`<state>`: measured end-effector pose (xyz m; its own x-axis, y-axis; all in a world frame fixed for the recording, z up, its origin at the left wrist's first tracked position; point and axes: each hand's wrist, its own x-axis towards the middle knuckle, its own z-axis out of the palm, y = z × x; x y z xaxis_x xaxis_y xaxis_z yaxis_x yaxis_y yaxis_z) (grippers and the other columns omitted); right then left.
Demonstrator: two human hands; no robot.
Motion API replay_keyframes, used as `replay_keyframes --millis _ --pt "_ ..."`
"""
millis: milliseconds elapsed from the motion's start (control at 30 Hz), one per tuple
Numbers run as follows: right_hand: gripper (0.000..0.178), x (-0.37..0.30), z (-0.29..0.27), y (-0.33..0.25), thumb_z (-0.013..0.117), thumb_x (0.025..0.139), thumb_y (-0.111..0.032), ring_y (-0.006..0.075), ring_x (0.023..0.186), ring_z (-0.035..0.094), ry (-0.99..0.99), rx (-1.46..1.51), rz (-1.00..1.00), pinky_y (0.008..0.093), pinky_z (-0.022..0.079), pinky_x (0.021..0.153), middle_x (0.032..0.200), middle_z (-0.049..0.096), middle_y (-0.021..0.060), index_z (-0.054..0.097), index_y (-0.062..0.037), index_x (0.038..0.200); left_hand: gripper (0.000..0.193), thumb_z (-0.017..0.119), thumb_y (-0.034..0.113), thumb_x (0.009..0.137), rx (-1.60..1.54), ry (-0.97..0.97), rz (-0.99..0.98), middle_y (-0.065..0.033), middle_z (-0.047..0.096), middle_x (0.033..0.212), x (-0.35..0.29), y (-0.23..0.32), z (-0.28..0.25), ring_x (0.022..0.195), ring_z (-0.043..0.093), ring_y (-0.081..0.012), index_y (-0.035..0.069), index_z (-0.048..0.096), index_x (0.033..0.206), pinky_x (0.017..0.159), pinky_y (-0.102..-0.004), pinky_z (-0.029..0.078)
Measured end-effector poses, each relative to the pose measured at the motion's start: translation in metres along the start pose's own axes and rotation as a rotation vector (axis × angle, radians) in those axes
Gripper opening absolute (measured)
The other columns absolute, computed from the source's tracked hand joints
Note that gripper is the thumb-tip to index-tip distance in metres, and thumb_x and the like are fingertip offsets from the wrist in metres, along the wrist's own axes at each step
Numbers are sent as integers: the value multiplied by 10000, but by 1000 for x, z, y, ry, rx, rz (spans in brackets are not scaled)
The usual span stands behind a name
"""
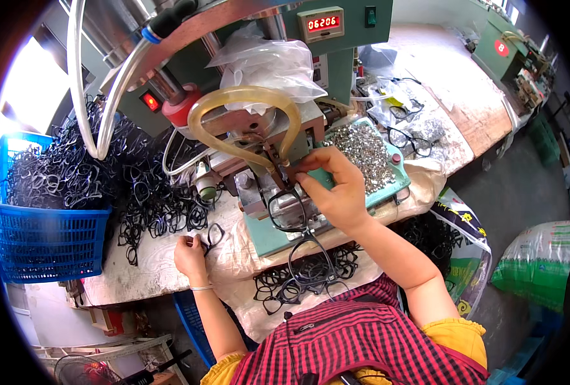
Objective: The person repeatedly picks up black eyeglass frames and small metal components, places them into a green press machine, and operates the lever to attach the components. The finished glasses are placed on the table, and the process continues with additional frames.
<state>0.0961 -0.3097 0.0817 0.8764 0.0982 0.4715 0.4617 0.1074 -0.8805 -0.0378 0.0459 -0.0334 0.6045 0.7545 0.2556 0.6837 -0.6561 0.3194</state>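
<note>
My right hand (337, 187) is raised at the press's work point, thumb and forefinger pinched by the metal tooling (280, 183). What lies between those fingertips is too small to make out. Under them a black eyeglass frame (289, 229) hangs at the tooling, one rim above the other, its lower end over the apron. My left hand (190, 258) rests low on the bench to the left, fingers closed on the edge of another dark spectacle frame (215, 235). A teal tray (398, 173) full of small shiny metal parts sits just right of my right hand.
A blue basket (54, 247) heaped with black frames stands at left, and more spill onto the bench (131, 282). Several frames lie on the cloth at my lap (269, 289). A yellowish hose (243, 93) loops over the tooling. Sacks (535, 263) stand on the floor at right.
</note>
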Motion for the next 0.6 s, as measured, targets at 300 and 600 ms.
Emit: replay_keyframes --millis 300,600 --pt "378 -6 14 1 726 851 -4 110 960 672 -19 216 74 251 488 888 1019 707 54 565 -5 1194 374 861 331 757 -8 -43 -89 -128 625 835 -9 -8 -8 769 614 -333 24 647 743 722 -427 504" --pt "177 4 -51 42 689 884 7 152 932 685 305 495 391 263 512 892 996 734 75 716 8 1059 136 727 58 795 -350 -283 385 -130 592 834 -2 -25 -51 744 593 -265 -42 636 809 691 -349 484"
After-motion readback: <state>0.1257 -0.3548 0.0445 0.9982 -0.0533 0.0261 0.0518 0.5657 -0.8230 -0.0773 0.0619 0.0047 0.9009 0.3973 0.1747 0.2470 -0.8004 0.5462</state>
